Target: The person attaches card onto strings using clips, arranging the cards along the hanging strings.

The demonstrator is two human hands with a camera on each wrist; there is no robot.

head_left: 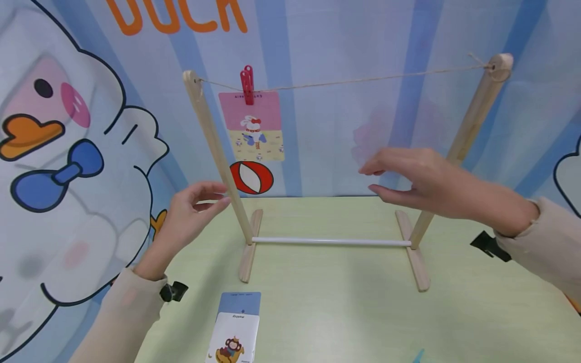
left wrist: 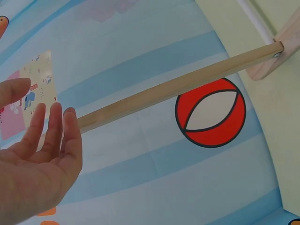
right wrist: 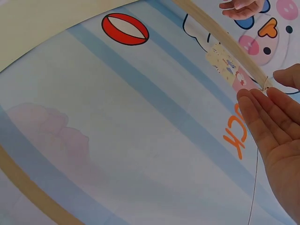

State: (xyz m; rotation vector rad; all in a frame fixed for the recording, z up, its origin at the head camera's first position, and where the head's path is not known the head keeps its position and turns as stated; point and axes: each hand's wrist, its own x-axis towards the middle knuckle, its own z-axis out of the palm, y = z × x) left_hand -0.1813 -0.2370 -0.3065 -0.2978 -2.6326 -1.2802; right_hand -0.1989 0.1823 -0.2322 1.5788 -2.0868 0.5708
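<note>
The wooden clothesline stand (head_left: pixel 331 242) stands on a pale table (head_left: pixel 336 302), in front of a blue-striped backdrop (head_left: pixel 327 141). At the far left, a big white duck is printed on that cloth. Next comes the left hand (head_left: pixel 188 212), out of a beige sleeve (head_left: pixel 124 307), its fingers slightly bent, thumb apart from them, holding nothing; the fingertips are right by the left post (head_left: pixel 209 123), though I can't tell whether they touch it. Below, nearer the front edge of view, a white monkey card (head_left: pixel 233 335) lies overlapping a blue card (head_left: pixel 239 302). Just right of the post's top, a red clothespin (head_left: pixel 247 85) grips a pink-and-yellow card (head_left: pixel 254 113) on the string (head_left: pixel 372 79), so the card hangs above the printed red-and-white ball. The string runs across to the right post (head_left: pixel 476 108), and a white rod (head_left: pixel 308 241) joins the posts low down. A light-blue tip (head_left: pixel 419 356) shows at the bottom edge, too little of it to name. The right hand (head_left: pixel 417 179) hangs in the air, in front of the right post in the head view, thumb and fingers well parted, nothing between them.
</note>
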